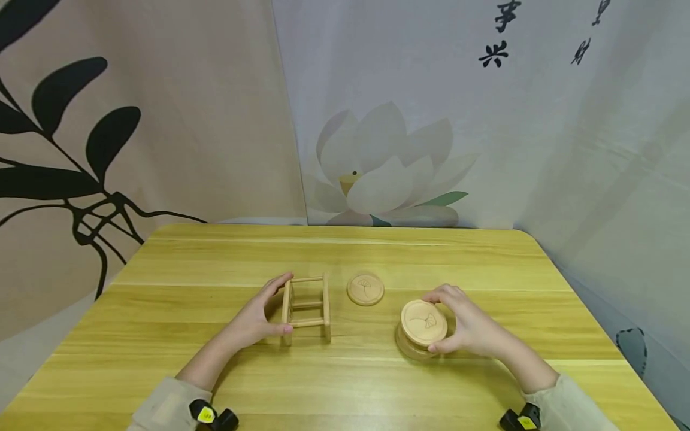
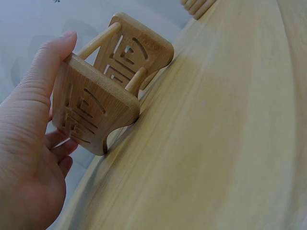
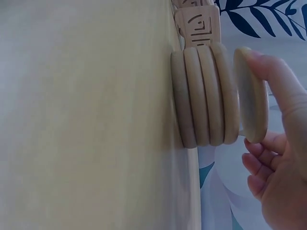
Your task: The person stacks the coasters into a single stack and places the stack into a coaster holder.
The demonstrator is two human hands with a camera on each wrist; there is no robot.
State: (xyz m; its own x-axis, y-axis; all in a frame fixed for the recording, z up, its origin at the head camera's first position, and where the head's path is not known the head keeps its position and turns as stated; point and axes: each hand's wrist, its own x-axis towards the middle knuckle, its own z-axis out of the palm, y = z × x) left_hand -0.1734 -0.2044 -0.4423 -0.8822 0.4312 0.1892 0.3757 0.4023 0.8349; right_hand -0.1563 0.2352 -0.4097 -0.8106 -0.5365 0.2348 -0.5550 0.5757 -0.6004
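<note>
My left hand grips a small wooden coaster rack by its left panel, thumb at one edge and fingers at the other. The rack stands on the table; its cut-out side panels and joining rods show in the left wrist view. With thumb and fingers my right hand pinches a round wooden coaster by its rim. In the right wrist view this coaster hangs slightly apart above a stack of several coasters. Another coaster, engraved with a leaf-like design, lies flat between the hands.
The wooden table has rounded far corners. Behind it hangs a pale curtain printed with dark leaves, a lotus flower and black characters. Each sleeve carries a strapped-on black camera, such as the left wrist camera.
</note>
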